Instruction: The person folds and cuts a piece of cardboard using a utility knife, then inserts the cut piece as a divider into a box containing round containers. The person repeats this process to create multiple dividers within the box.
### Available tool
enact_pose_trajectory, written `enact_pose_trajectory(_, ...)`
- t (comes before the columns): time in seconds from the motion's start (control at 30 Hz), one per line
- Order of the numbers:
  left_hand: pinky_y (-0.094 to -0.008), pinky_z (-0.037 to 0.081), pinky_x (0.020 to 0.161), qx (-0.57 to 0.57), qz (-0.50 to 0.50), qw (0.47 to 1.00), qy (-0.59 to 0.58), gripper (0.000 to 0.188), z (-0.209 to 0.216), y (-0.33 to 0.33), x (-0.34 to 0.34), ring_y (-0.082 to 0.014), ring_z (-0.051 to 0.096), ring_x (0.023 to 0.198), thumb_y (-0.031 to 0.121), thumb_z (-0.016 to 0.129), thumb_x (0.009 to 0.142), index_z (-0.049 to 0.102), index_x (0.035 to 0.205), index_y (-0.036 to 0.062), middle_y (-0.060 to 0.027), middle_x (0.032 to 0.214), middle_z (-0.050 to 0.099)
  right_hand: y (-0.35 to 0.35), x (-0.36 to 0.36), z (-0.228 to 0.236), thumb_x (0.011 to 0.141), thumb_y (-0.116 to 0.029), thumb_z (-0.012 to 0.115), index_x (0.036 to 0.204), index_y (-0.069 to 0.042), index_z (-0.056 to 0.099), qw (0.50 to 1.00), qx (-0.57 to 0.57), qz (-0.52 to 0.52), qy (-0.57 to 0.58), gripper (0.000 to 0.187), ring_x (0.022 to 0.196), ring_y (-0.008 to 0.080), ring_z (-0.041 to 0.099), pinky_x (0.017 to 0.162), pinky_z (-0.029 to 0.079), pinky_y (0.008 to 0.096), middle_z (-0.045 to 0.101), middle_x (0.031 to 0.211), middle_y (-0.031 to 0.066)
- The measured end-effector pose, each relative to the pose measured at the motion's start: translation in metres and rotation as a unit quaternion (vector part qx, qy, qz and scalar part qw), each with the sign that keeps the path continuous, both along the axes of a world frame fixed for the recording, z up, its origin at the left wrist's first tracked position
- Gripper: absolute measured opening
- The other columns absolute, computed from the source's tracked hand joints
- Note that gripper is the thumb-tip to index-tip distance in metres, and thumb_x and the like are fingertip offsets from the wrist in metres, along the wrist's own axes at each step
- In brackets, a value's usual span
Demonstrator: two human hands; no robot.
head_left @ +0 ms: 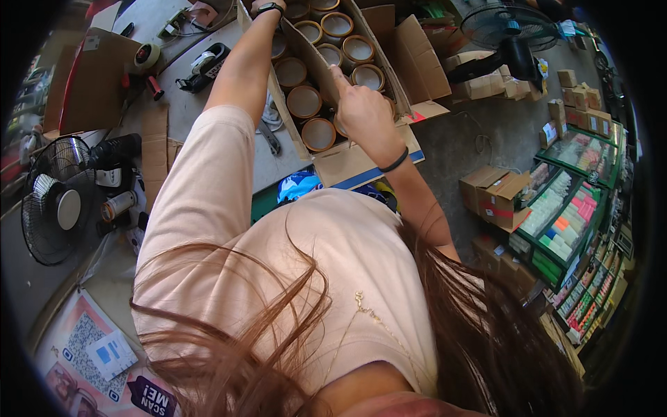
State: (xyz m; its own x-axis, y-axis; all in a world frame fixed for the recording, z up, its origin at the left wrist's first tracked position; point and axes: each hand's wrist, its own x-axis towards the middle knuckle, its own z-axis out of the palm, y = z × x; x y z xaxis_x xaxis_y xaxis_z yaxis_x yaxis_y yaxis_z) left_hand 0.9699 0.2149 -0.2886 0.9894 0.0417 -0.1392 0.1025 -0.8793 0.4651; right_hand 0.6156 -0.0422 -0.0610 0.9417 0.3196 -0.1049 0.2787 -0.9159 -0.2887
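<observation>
Right hand at near end of cardboard divider, jars either side; can't tell if gripping. Left hand out of view. Best keep divider upright.

Round, tan-rimmed containers stand close together in an open cardboard box, a panel between them.

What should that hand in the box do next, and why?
Maybe the right hand should gently press the cardboard strip down. Its pointing finger is already at the strip's edge, and the strip stands up between round things on both sides of the open box.
</observation>
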Motion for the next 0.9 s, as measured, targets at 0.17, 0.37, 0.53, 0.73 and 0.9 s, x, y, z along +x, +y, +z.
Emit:
enact_pose_trajectory(0.17, -0.0398, 0.056, 0.077, 0.006, -0.001, 1.0, -0.013, 0.052, -0.001, 0.003, -0.006, -0.0325, 0.07, 0.083, 0.047, 0.059, 0.089, 0.073, 0.094, -0.0019, -0.0209, 0.089, 0.071, -0.003, 0.001, -0.011, 0.085, -0.005, 0.054, 0.139, 0.005, 0.05, 0.997, 0.073, 0.012, -0.026, 0.055, 0.065, 0.0392, 0.067, 0.061, 0.055, 0.0488, 0.067, 0.073, 0.0233)
enact_pose_trajectory(0.37, -0.0388, 0.058, 0.073, 0.009, -0.043, 0.998, 0.041, 0.056, 0.025, 0.012, -0.024, -0.0317, 0.072, 0.078, 0.049, 0.056, 0.091, 0.074, 0.091, -0.0037, -0.0208, 0.085, 0.073, 0.002, -0.004, -0.015, 0.087, -0.007, 0.052, 0.14, 0.002, 0.048, 0.991, 0.13, 0.002, 0.02, 0.054, 0.071, 0.0429, 0.065, 0.068, 0.052, 0.0517, 0.064, 0.076, 0.028)
enact_pose_trajectory(0.53, -0.0393, 0.059, 0.068, -0.084, -0.058, 0.99, 0.1, 0.053, 0.051, 0.0, -0.052, -0.0299, 0.072, 0.074, 0.045, 0.054, 0.093, 0.073, 0.086, -0.004, -0.0196, 0.08, 0.072, -0.01, -0.015, -0.041, 0.086, -0.005, 0.052, 0.144, 0.001, 0.044, 0.993, 0.113, -0.001, 0.017, 0.059, 0.07, 0.0426, 0.065, 0.067, 0.052, 0.0521, 0.064, 0.074, 0.0278)
enact_pose_trajectory(0.73, -0.046, 0.055, 0.075, 0.073, -0.175, 0.981, 0.027, 0.051, 0.05, -0.035, -0.083, -0.0379, 0.07, 0.081, 0.042, 0.052, 0.094, 0.073, 0.083, -0.0031, -0.0256, 0.084, 0.07, -0.006, -0.024, -0.057, 0.08, -0.004, 0.058, 0.151, -0.001, 0.035, 0.998, 0.062, 0.032, 0.0, 0.074, 0.074, 0.0416, 0.068, 0.067, 0.055, 0.0525, 0.068, 0.077, 0.0229)
enact_pose_trajectory(0.9, -0.0467, 0.054, 0.067, 0.097, -0.327, 0.94, 0.013, 0.044, 0.063, -0.071, -0.144, -0.0392, 0.069, 0.079, 0.035, 0.057, 0.085, 0.071, 0.075, -0.0051, -0.028, 0.082, 0.068, -0.028, -0.028, -0.054, 0.081, -0.007, 0.063, 0.149, -0.001, 0.033, 0.991, 0.123, 0.015, 0.058, 0.074, 0.084, 0.0419, 0.067, 0.074, 0.054, 0.0515, 0.068, 0.082, 0.0254)
